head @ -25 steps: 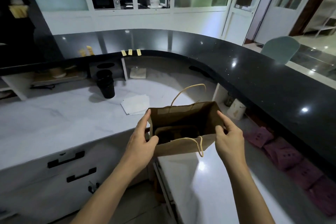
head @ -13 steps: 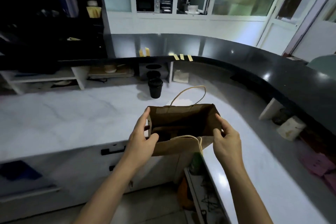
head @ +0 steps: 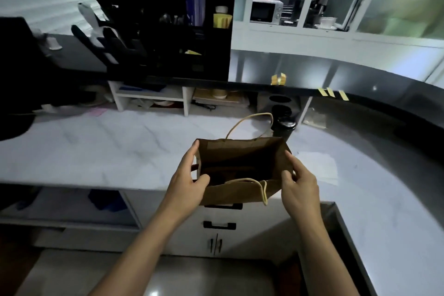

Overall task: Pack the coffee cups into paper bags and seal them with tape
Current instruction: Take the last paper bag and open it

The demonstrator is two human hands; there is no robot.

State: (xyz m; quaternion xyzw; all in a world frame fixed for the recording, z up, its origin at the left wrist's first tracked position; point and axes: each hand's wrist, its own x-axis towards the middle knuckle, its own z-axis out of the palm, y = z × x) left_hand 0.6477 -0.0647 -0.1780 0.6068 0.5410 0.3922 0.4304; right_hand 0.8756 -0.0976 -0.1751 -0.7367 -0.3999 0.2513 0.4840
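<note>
The paper bag (head: pixel 242 192) hangs between both hands, before the desk (head: pixel 120 151) edge; the left hand (head: pixel 186 182) grips its left side, the right hand (head: pixel 299 184) its right. Behind it, cups (head: pixel 283 125) stand on the desk.

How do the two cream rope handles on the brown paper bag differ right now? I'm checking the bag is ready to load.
The far rope handle stands up in an arch above the rim of the brown paper bag; the near rope handle has flopped down. The far one hangs clear of the opening; the near one lies along the front rim, its loop dangling outside. Both are cream, and neither is gripped: the left hand and right hand hold the bag's sides.
</note>
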